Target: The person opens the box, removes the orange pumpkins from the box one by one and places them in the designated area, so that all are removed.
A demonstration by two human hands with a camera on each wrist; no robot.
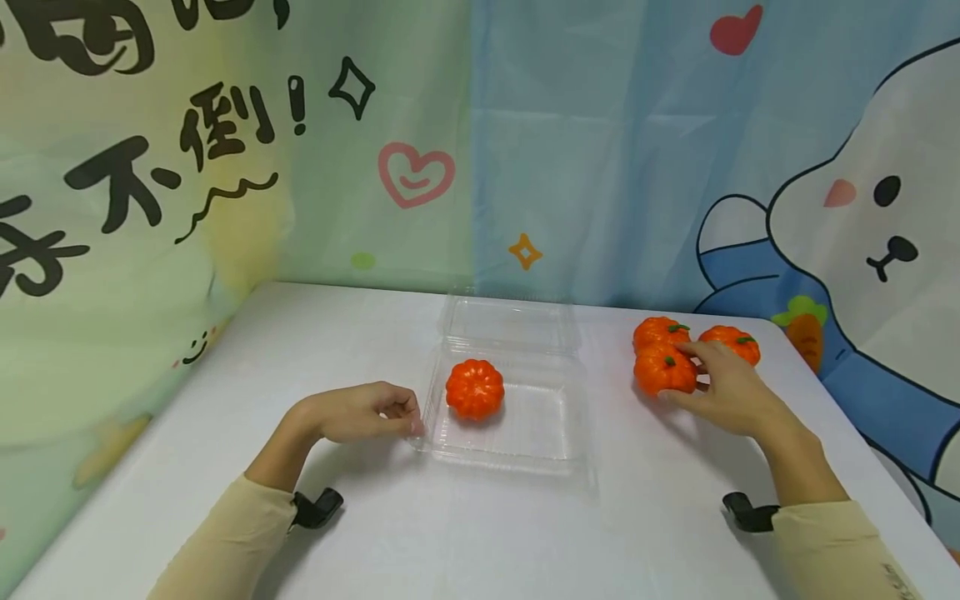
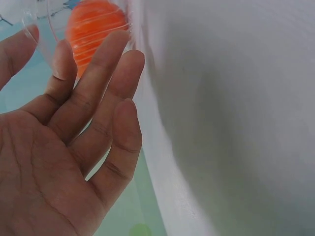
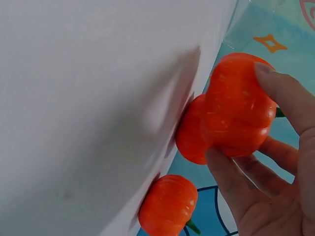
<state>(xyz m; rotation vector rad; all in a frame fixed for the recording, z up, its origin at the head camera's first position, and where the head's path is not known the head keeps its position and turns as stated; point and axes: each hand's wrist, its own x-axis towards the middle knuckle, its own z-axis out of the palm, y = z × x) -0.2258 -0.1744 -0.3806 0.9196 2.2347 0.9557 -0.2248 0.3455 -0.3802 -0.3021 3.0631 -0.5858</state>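
My right hand (image 1: 726,390) grips a small orange toy pumpkin (image 1: 663,370) with a green stem, thumb on one side and fingers on the other. In the right wrist view this pumpkin (image 3: 239,105) is raised off the table. Two more pumpkins, one behind it (image 1: 657,331) and one to the right (image 1: 733,342), sit close by. My left hand (image 1: 369,411) pinches the near left corner of a clear plastic clamshell box (image 1: 536,421) between thumb and index finger, the other fingers loosely bent. Inside the box's left part lies another pumpkin (image 1: 475,389).
The box's lid (image 1: 510,323) is folded back toward the table's far edge. A white table (image 1: 487,533) carries everything. Behind it hangs a printed cloth (image 1: 585,150) with cartoon figures. Black wrist mounts (image 1: 318,508) show at both sleeves.
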